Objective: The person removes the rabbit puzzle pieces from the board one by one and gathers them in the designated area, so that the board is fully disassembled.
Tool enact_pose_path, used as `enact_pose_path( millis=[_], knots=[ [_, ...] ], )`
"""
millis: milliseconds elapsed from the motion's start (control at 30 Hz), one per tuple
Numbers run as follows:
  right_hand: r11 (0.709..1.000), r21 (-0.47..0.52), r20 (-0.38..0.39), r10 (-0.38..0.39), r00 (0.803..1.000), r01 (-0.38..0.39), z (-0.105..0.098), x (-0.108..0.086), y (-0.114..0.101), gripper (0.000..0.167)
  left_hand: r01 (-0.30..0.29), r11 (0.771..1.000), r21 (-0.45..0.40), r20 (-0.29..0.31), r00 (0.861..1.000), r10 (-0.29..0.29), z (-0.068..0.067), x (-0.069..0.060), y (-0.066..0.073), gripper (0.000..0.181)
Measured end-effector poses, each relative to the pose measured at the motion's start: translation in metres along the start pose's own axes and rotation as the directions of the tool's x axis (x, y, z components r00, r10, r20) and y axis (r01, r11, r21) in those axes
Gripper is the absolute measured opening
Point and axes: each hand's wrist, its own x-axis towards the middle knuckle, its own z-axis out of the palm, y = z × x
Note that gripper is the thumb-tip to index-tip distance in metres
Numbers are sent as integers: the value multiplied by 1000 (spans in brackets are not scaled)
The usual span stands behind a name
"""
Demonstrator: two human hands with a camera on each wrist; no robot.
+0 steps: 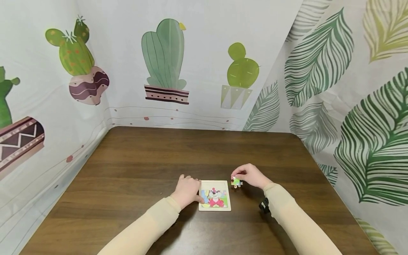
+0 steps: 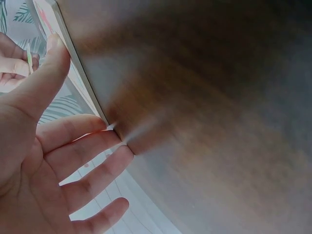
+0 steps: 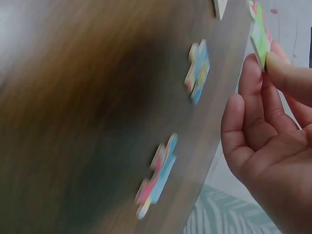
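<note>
A square wooden jigsaw tray lies on the table, its lower part filled with a picture of a white animal in pink; bare board shows along the top. My left hand rests at the tray's left side. In the left wrist view its thumb lies over the tray's rim, while the loosely spread fingers touch the edge and tabletop. To the right of the tray, my right hand pinches a green jigsaw piece between thumb and index finger, raised above the table.
In the right wrist view, a blue-and-yellow piece and a pink-and-blue piece lie on the dark wooden table. Patterned cloth with cacti and leaves hangs around the table's back and sides.
</note>
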Motion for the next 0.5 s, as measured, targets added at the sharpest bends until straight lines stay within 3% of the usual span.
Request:
enact_pose_path(
  millis=[233, 500],
  knots=[
    [993, 27, -35, 114, 993, -113, -14, -12, 18, 10, 1, 1000, 3, 10, 1000, -1, 0, 0, -1, 74],
    [996, -34, -73, 75, 995, -77, -34, -28, 41, 9, -1, 1000, 4, 18, 1000, 1, -3, 0, 0, 75]
  ],
)
